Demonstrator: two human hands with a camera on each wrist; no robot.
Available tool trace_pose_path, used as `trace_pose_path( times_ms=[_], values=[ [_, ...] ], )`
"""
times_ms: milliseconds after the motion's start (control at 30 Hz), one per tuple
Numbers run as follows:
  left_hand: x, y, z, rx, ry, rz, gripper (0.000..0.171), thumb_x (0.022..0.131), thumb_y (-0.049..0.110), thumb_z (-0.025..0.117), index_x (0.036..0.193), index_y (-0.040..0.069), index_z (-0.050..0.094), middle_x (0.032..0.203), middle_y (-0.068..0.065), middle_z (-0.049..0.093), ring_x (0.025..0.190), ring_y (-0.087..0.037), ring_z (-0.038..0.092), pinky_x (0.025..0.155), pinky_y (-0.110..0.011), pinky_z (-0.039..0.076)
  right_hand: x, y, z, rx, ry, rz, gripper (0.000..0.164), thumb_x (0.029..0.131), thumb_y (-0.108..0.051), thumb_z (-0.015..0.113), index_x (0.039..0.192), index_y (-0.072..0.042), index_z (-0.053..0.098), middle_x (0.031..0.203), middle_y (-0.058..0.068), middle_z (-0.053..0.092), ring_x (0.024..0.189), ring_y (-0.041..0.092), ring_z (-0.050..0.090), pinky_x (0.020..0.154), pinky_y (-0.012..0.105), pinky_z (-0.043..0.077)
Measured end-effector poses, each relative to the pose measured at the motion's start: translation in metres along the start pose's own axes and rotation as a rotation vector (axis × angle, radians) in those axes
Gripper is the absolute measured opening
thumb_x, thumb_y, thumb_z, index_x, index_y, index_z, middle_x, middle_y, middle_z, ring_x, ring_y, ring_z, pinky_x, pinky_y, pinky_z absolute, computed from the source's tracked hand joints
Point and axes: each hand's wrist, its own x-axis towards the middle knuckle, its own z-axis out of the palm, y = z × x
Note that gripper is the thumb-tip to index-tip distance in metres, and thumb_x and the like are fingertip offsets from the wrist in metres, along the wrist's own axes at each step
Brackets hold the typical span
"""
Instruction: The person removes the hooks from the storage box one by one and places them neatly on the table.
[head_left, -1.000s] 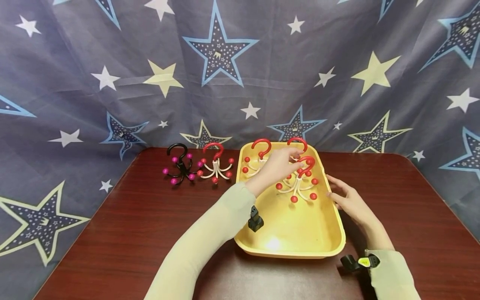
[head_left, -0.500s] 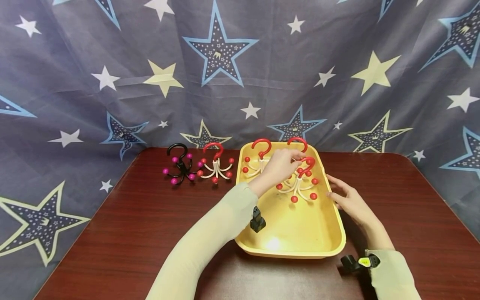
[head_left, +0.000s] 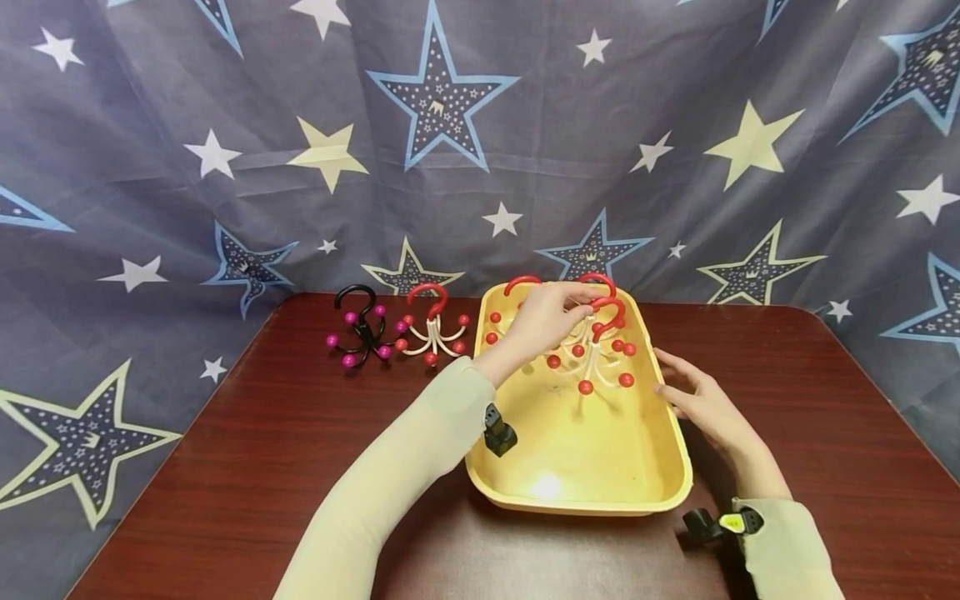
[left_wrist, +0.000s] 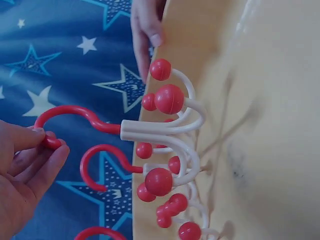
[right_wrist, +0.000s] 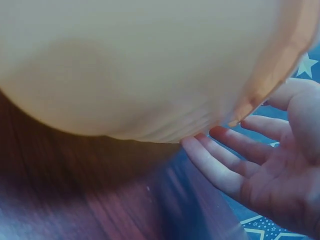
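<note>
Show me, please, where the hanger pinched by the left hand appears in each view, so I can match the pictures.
Head: the hanger is right of centre, its red hook at the left hand, its balls over the tray.
Left wrist: near the centre, hook reaching left, white arms curving right.
Right wrist: not in it.
Shared landmark: the right hand at the tray's edge.

Nothing can be read: the yellow label (head_left: 731,522) on the right wrist camera (head_left: 702,527) is too small.
</note>
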Motion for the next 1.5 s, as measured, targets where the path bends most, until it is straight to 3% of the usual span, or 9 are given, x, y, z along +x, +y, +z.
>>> trace_pose_path(
  times_ms=[167, 567, 933, 1333, 1500],
  values=[
    [-0.002, -0.002, -0.013, -0.04, 0.025, -0.019, 0.024, 0.087, 0.016, 0.061, 0.11, 0.019, 0.067, 0.099, 0.003, 0.069, 0.078, -0.005, 0.062, 0.055, -0.017, 0.044, -0.001, -0.002, -0.002, 0.022, -0.011, 0.0, 0.062, 0.091, -0.014, 0.053, 0.143, -0.002, 0.022, 0.123, 0.032, 0.04, 0.083, 0.007, 0.061, 0.066, 0.031, 0.054],
    [-0.01, -0.007, -0.051, -0.067, 0.104, 0.019, 0.024, 0.086, 0.016, 0.062, 0.109, 0.017, 0.068, 0.096, 0.002, 0.07, 0.079, -0.005, 0.064, 0.061, -0.018, 0.047, -0.001, -0.001, -0.003, 0.031, -0.029, 0.006, 0.062, 0.091, -0.016, 0.054, 0.142, 0.0, 0.022, 0.126, 0.034, 0.041, 0.085, 0.009, 0.063, 0.068, 0.032, 0.054],
    [-0.023, -0.019, -0.075, -0.121, 0.175, -0.017, 0.023, 0.083, 0.015, 0.065, 0.106, 0.014, 0.069, 0.09, -0.003, 0.071, 0.076, -0.008, 0.066, 0.056, -0.02, 0.045, -0.002, 0.0, -0.003, 0.022, -0.028, 0.004, 0.063, 0.091, -0.018, 0.054, 0.142, 0.0, 0.023, 0.124, 0.031, 0.042, 0.085, 0.008, 0.063, 0.069, 0.032, 0.053],
    [-0.046, -0.037, -0.104, -0.222, 0.249, -0.053, 0.024, 0.084, 0.013, 0.064, 0.108, 0.009, 0.067, 0.097, -0.007, 0.07, 0.083, -0.011, 0.067, 0.069, -0.021, 0.052, -0.003, -0.003, -0.002, 0.032, -0.044, -0.005, 0.062, 0.092, -0.016, 0.053, 0.142, 0.002, 0.022, 0.123, 0.033, 0.04, 0.085, 0.009, 0.063, 0.069, 0.032, 0.053],
    [-0.058, -0.045, -0.115, -0.232, 0.29, -0.065, 0.023, 0.084, 0.013, 0.064, 0.107, 0.009, 0.068, 0.096, -0.008, 0.07, 0.084, -0.012, 0.066, 0.066, -0.016, 0.05, -0.003, -0.003, -0.003, 0.043, -0.046, 0.004, 0.062, 0.091, -0.016, 0.054, 0.142, 0.001, 0.022, 0.124, 0.033, 0.04, 0.085, 0.01, 0.063, 0.069, 0.032, 0.053]
  ],
)
